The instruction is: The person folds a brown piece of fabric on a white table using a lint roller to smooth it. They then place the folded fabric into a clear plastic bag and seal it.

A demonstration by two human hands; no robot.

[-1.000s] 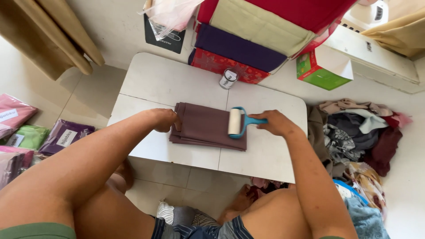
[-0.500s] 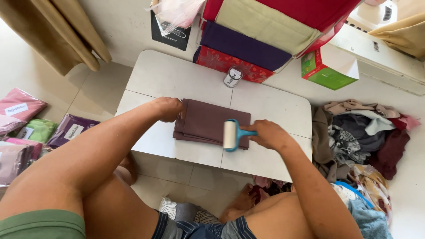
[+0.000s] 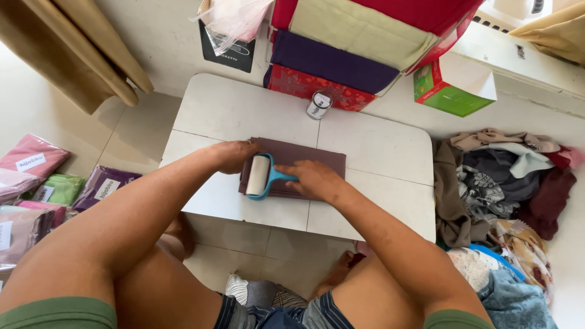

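Note:
A folded dark maroon cloth (image 3: 317, 159) lies flat on a low white table (image 3: 231, 109). My left hand (image 3: 234, 155) presses down on the cloth's left edge. My right hand (image 3: 311, 180) grips the blue handle of a lint roller (image 3: 258, 175), whose white roll rests on the left end of the cloth, right beside my left hand. My knees and forearms fill the lower part of the view.
A small round tin (image 3: 319, 105) stands at the table's far edge. Behind it are stacked folded fabrics (image 3: 332, 61) and a green box (image 3: 451, 91). A pile of clothes (image 3: 499, 176) lies to the right, and packaged cloths (image 3: 36, 183) lie on the floor to the left.
The lint roller has travelled leftward across the cloth, from its right end to its left end, with my right hand following. My left hand has stayed on the cloth's left edge.

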